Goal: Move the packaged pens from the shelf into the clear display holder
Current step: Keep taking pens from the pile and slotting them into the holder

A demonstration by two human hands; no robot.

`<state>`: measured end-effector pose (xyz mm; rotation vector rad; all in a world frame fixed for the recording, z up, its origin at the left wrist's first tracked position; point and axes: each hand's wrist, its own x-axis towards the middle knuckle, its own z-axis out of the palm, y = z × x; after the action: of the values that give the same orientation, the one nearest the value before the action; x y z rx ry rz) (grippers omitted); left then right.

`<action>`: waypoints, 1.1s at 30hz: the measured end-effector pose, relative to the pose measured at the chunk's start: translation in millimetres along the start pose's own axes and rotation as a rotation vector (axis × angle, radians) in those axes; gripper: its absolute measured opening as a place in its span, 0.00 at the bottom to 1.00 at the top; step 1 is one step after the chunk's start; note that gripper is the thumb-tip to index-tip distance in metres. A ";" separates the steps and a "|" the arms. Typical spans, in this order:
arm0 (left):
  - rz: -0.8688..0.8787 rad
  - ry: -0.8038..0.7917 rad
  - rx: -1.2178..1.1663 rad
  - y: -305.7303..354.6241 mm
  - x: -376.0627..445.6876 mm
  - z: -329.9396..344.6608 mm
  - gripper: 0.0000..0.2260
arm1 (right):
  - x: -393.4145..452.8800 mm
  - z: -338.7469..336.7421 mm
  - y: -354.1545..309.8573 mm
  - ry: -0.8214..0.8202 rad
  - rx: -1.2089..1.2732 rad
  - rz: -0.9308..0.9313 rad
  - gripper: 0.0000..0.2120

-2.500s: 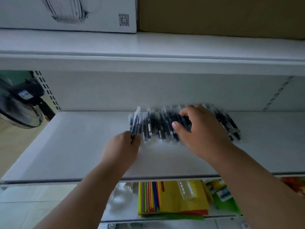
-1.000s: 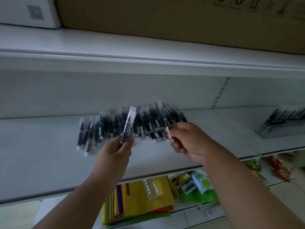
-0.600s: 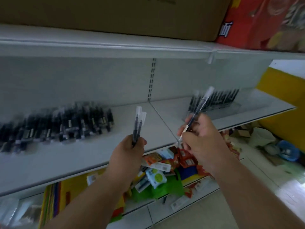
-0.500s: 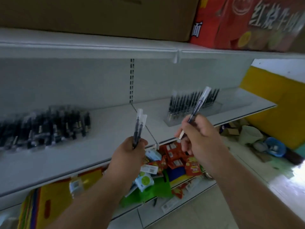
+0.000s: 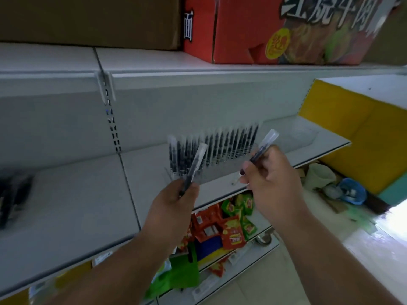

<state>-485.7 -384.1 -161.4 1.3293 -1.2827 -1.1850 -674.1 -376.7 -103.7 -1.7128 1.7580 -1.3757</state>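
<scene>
Packaged pens in hand: the left hand (image 5: 174,205) pinches wrapped pens (image 5: 194,165) by their lower end, tips pointing up and tilted right; how many is hard to tell through the blur. The right hand (image 5: 271,183) pinches a single wrapped pen (image 5: 262,147), slanted up to the right.
Left grip: fingers and thumb curled round the pen barrels.
Right grip: thumb and fingers closed on the pen near its middle, its lower tip poking out to the left of the knuckles.
Clear display holder: the holder (image 5: 220,170) stands on the white shelf (image 5: 149,172) just behind both hands, a row of upright pens (image 5: 215,146) already standing in it.
Free slots: the row looks dense from the left end to about the middle; the right part of the holder seems emptier, though its clear walls are hard to read.
Pens still on the shelf: a dark, blurred pile (image 5: 13,194) lies at the far left of the neighbouring shelf panel, well apart from the holder.
Progress: judged partly done. Many pens are in the holder, a few are held in front of it and not yet placed, and a sizeable pile remains to be fetched.
Step in hand: likely slotting the carried pens upright into the holder.
Other things: red carton (image 5: 275,29) on the top shelf; snack packets (image 5: 222,223) on the shelf below.
</scene>
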 end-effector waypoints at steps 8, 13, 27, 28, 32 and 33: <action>0.115 0.207 -0.064 2.6 27.0 31.9 0.20 | 84.8 14.9 29.3 -0.158 0.010 -0.160 0.10; 0.092 0.420 -0.132 -3.3 24.5 57.0 0.17 | 124.2 35.3 41.0 -0.412 -0.075 -0.310 0.10; 0.005 0.599 -0.181 -2.5 13.4 82.9 0.14 | 135.6 63.6 59.4 -0.604 -0.357 -0.486 0.12; -0.002 0.589 -0.179 -1.8 13.3 80.8 0.14 | 133.8 64.7 59.5 -0.595 -0.363 -0.451 0.12; -0.002 0.537 -0.267 5.9 14.3 73.0 0.17 | 124.2 57.5 53.4 -0.516 -0.386 -0.374 0.16; -0.005 0.516 -0.313 9.1 15.8 71.7 0.18 | 121.1 52.4 51.2 -0.476 -0.309 -0.394 0.16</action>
<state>-558.0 -399.7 -161.9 1.2909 -0.6938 -0.9159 -690.3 -515.9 -123.5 -2.4100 1.4638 -0.7394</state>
